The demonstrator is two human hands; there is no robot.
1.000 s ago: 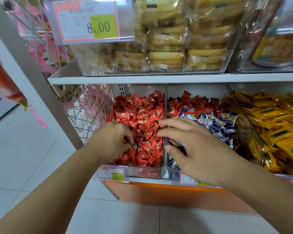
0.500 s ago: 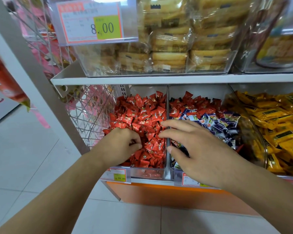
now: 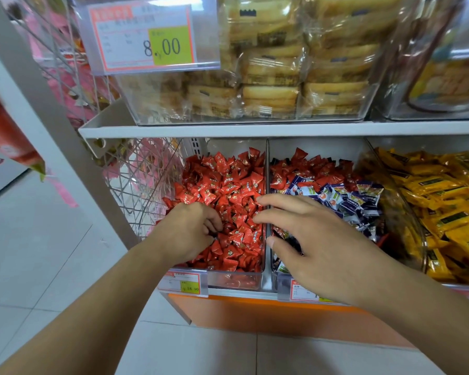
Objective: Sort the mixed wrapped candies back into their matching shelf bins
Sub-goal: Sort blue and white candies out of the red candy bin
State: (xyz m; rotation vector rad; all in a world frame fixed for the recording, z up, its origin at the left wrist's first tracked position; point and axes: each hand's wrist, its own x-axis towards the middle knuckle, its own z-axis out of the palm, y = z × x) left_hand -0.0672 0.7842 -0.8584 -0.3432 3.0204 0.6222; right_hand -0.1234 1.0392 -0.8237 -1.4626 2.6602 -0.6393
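The lower shelf (image 3: 255, 290) carries clear bins side by side so each sweet keeps its own place. The middle bin (image 3: 282, 282) is muddled: red candies (image 3: 317, 169) heaped behind blue-and-white ones (image 3: 347, 198). The right hand (image 3: 317, 247) hovers there, fingers spread and relaxed. The left hand (image 3: 190, 231) curls into the all-red bin (image 3: 236, 280); whether it grasps any of the shiny, crimped wrappers, I cannot tell.

Left hand (image 3: 186, 234) curled, right hand (image 3: 317, 244) spread
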